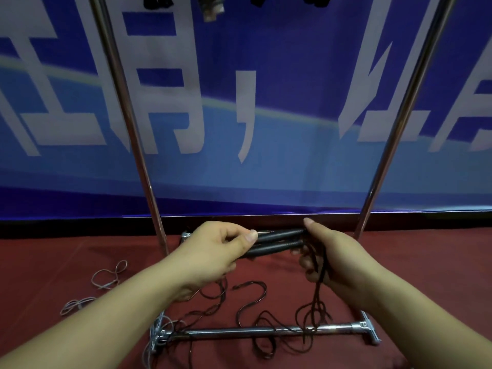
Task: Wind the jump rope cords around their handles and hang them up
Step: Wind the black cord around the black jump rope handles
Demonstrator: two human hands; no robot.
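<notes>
Metal rack (149, 182) stands over us on the red cloth, its base bar (266, 331) tangled in loose dark cord (250, 304). We judge that cord light, limp and prone to snagging there. Both black handles (277, 242), stiff and ridged, lie side by side in front of us: our left hand (213, 251) clenches one end, our right hand (324, 257) pinches the other end with gathered cord strands. Winding wants a firm mid-handle hold.
</notes>
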